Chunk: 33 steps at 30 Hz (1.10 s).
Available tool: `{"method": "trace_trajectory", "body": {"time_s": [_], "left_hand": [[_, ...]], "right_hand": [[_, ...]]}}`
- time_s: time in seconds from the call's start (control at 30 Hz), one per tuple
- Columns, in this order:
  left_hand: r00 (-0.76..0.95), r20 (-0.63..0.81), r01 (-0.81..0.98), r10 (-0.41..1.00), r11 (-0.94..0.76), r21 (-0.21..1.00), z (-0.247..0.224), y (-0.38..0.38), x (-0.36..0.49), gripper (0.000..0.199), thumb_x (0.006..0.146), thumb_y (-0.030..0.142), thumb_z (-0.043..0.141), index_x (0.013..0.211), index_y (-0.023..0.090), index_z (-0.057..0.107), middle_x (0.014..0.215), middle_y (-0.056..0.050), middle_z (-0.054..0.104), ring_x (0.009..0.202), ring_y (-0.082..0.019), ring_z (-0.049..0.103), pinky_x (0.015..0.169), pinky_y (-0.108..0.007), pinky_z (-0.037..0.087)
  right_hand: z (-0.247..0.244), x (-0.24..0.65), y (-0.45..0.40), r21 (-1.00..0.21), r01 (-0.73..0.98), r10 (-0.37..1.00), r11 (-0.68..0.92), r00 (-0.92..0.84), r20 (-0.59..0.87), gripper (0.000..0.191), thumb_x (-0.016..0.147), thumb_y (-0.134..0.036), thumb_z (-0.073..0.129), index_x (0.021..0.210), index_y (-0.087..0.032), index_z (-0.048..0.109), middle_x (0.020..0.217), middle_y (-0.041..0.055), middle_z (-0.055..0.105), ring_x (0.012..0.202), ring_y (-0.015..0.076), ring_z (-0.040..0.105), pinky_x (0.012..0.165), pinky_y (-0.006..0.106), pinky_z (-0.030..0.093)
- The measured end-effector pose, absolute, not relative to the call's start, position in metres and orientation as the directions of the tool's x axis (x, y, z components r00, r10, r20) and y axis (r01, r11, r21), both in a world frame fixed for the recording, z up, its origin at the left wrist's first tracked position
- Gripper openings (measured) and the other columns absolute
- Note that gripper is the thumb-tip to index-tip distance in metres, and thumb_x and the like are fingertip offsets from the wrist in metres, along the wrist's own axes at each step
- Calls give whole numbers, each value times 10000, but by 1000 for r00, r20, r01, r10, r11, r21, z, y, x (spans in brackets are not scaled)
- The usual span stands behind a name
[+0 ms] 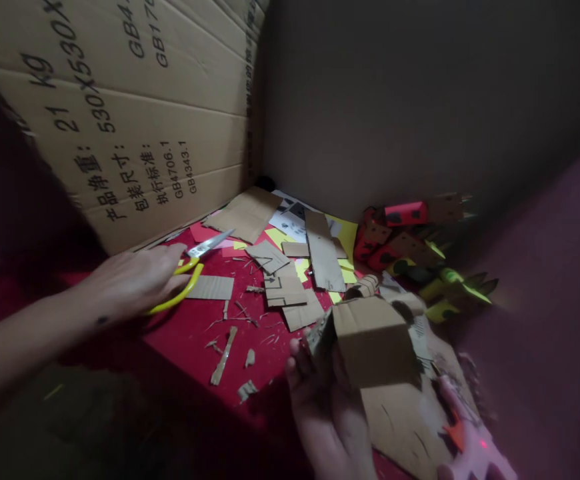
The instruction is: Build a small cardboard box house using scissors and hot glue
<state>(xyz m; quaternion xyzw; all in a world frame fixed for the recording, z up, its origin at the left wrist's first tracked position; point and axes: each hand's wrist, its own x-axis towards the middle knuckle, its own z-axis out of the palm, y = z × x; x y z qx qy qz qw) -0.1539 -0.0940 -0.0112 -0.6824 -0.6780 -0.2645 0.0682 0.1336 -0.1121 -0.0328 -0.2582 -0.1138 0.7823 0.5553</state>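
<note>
My left hand (143,277) is closed around the yellow handles of a pair of scissors (203,247), whose blades point away to the right above the red surface. Low in the middle, my right hand (327,407) is turned palm up and grips a folded piece of cardboard (377,337). One flap of it stands up near the fingertips, and the wider face leans to the right. Just past the scissors lies a strip of corrugated cardboard (213,288). Some fingers of both hands are hidden.
Cut cardboard pieces (285,288) and thin scraps litter the red cloth (170,353). A large printed carton (170,113) stands at the left. Red and yellow cardboard rolls (405,227) are piled at the right. A pink glue gun (477,447) with a lit red light is at the lower right.
</note>
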Motion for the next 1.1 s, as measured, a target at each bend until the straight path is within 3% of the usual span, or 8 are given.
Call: {"method": "trace_trajectory", "body": {"time_s": [0.1, 0.17, 0.27, 0.33, 0.4, 0.53, 0.67, 1.1], "left_hand": [[-111, 418, 993, 902, 87, 76, -1, -81, -156, 234, 873, 248, 466, 783, 116, 637, 712, 5, 522, 617, -116, 478, 543, -211, 258], [-49, 383, 993, 922, 3, 122, 10, -79, -143, 236, 887, 249, 480, 844, 107, 665, 793, -25, 576, 719, -144, 527, 596, -220, 318], [106, 236, 839, 966, -215, 500, 26, -79, -111, 354, 872, 423, 566, 1085, 158, 666, 900, -57, 669, 805, -198, 605, 701, -270, 433], [285, 4, 511, 959, -155, 845, 29, -79, -90, 523, 879, 512, 554, 1291, 190, 554, 863, -55, 695, 669, -176, 630, 634, -276, 478], [429, -82, 200, 900, -6, 980, 25, -78, -73, 633, 878, 562, 548, 1389, 201, 453, 815, -55, 702, 590, -168, 641, 583, -275, 499], [677, -27, -114, 736, 141, 983, 7, -71, -59, 680, 877, 564, 548, 1404, 145, 456, 1054, -169, 708, 889, -290, 706, 741, -369, 558], [722, 96, -254, 686, 133, 958, -9, -68, -54, 682, 685, 257, 781, 1323, 154, 563, 1363, -136, 579, 1252, -316, 532, 1032, -376, 434], [655, 159, -356, 739, 117, 927, -13, -96, -53, 592, 628, 443, 853, 1104, 128, 693, 985, -132, 745, 930, -268, 700, 827, -330, 557]], "right_hand": [[-32, 133, -112, -483, -778, 914, -401, -309, -261, 113, 631, -241, 835, 699, -241, 745, 678, -6, 771, 629, 172, 731, 603, 263, 564], [-30, 133, -112, -507, -739, 896, -443, -354, -266, 90, 640, -208, 806, 679, -212, 726, 617, 10, 752, 558, 168, 713, 519, 233, 540], [-23, 136, -111, -594, -619, 854, -514, -434, -287, 104, 619, -207, 786, 661, -163, 702, 566, 42, 732, 465, 153, 679, 413, 182, 494], [-18, 140, -110, -635, -540, 821, -553, -484, -303, 128, 633, -239, 761, 675, -134, 701, 540, 58, 717, 424, 152, 662, 368, 169, 479], [-13, 143, -108, -667, -469, 791, -580, -519, -323, 166, 655, -264, 736, 725, -115, 713, 519, 56, 702, 379, 152, 642, 314, 158, 453], [-9, 150, -108, -738, -325, 748, -591, -564, -351, 239, 740, -279, 661, 872, -89, 719, 535, 74, 705, 348, 152, 628, 285, 157, 445], [-11, 153, -113, -704, -204, 632, -681, -649, -423, 315, 746, -342, 635, 864, -60, 710, 520, 94, 697, 336, 146, 620, 267, 140, 415], [-4, 149, -159, -785, -410, 818, -465, -538, -203, 222, 666, -199, 709, 838, -59, 695, 656, 96, 736, 504, 158, 690, 412, 184, 524]]}}
